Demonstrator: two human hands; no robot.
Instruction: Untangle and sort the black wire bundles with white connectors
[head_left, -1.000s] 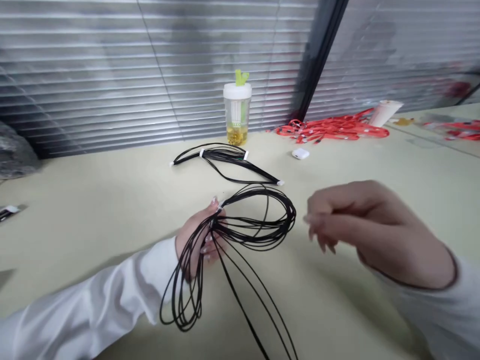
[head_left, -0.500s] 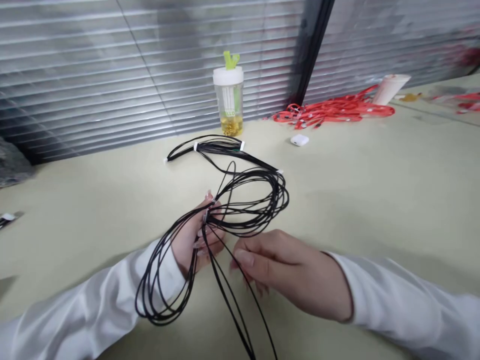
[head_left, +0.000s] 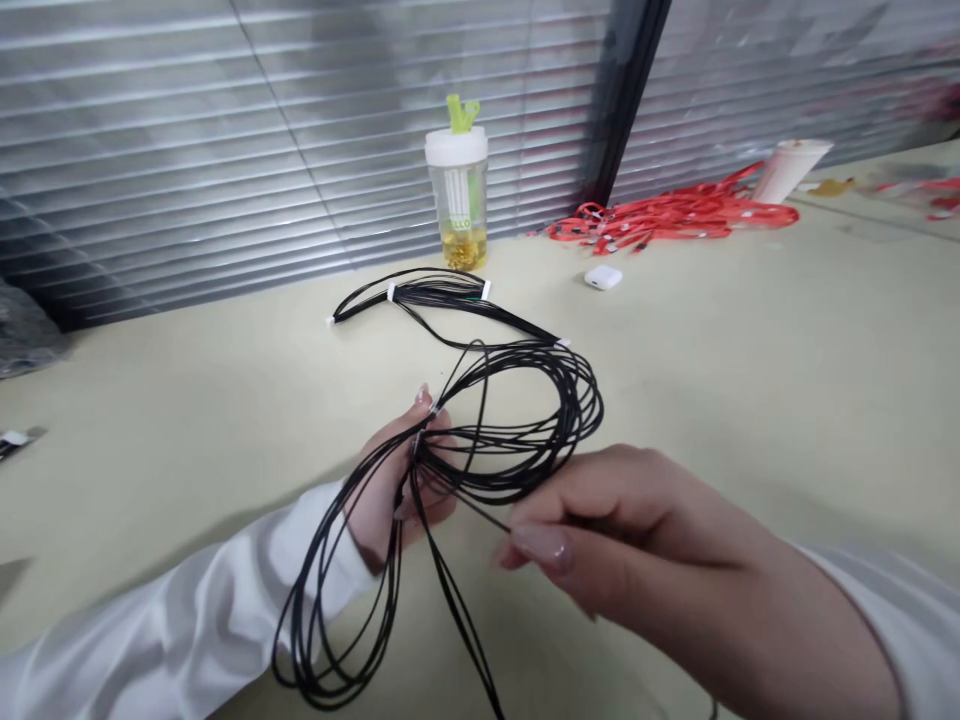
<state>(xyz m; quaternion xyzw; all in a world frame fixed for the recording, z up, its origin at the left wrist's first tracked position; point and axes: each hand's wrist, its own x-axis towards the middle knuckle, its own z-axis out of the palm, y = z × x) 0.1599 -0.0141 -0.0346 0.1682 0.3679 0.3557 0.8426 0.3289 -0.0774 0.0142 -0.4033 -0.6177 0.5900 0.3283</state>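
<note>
My left hand point(head_left: 401, 480) is closed around the crossing of a coil of thin black wires point(head_left: 525, 430), which loops out to the right and hangs in a second loop below my white sleeve. My right hand point(head_left: 630, 540) is in front of the coil, thumb and fingers pinched on a strand of the same black wires near its lower right side. A second bundle of black wires point(head_left: 442, 300) with white bands lies flat on the beige table point(head_left: 750, 360) behind the coil, apart from both hands.
A clear cup point(head_left: 457, 195) with a white lid and green stopper stands by the slatted blinds. Red lanyards point(head_left: 667, 215) are heaped at the back right beside a white paper roll point(head_left: 791, 165). A small white case point(head_left: 602, 277) lies near them.
My right hand came in from the right, dropped below the coil, then rose and pinched a strand. The coil's right loop has widened a little.
</note>
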